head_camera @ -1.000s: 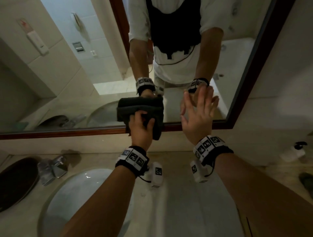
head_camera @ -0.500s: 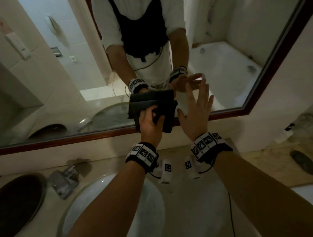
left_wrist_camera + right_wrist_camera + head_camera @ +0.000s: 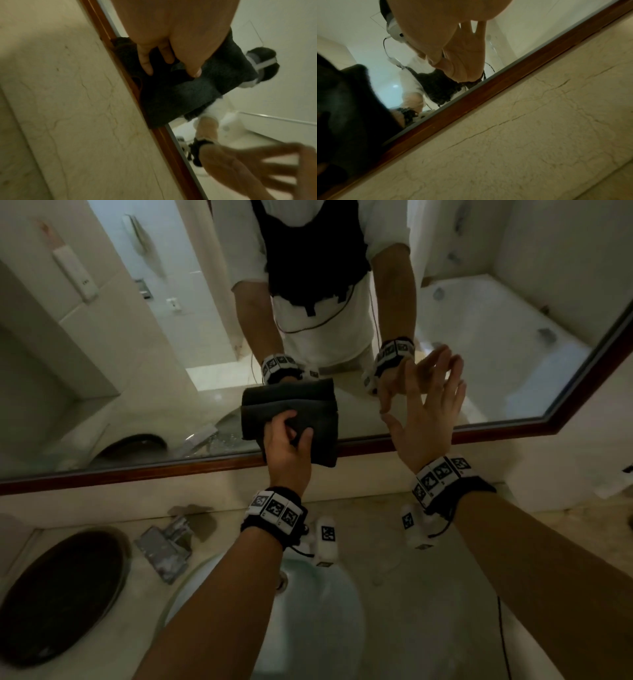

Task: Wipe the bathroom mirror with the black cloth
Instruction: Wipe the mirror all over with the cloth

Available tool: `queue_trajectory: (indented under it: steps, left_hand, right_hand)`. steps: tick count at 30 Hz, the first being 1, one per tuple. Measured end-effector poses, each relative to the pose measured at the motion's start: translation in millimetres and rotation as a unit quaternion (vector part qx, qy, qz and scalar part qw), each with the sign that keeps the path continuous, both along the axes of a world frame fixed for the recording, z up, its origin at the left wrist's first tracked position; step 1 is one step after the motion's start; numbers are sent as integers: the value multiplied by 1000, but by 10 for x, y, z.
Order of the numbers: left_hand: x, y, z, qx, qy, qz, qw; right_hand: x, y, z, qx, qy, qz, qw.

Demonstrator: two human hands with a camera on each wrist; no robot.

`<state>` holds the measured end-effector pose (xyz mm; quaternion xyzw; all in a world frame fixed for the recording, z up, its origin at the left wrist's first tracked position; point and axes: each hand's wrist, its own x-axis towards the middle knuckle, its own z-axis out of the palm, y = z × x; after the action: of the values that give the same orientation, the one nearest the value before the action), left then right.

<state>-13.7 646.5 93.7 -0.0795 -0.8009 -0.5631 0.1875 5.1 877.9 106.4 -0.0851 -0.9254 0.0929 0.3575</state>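
Observation:
The black cloth, folded thick, lies flat against the low part of the mirror and overlaps its brown wooden frame. My left hand grips a fold of it, thumb and fingers curled in. In the left wrist view those fingers dig into the cloth beside the frame. My right hand is raised to the right of the cloth with fingers spread, tips at or very near the glass, holding nothing. The right wrist view shows that hand meeting its reflection, and the cloth blurred at left.
Below the mirror a marble counter holds a round glass basin, a chrome faucet and a dark oval tray at left. The mirror frame turns a corner at right. A white bottle stands at the far right.
My right hand has moved right, away from the cloth, with its fingers spread wider. The left hand keeps the cloth low on the mirror by the frame.

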Motion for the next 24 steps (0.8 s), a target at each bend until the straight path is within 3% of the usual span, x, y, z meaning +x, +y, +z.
queue_trajectory:
  steps: [6, 10, 19, 24]
  left_hand:
    - [-144, -568, 62, 39, -10, 98, 994]
    - [-180, -781, 69, 16, -23, 114, 993]
    - [-205, -594, 14, 84, 1, 123, 989]
    - [-159, -35, -20, 40, 52, 100, 993]
  right_hand:
    - [-78, 22, -79, -2, 21, 3, 1000]
    - [-86, 30, -110, -1, 24, 11, 1000]
    - [-136, 68, -165, 14, 19, 13, 1000]
    - [-143, 65, -175, 15, 11, 14, 1000]
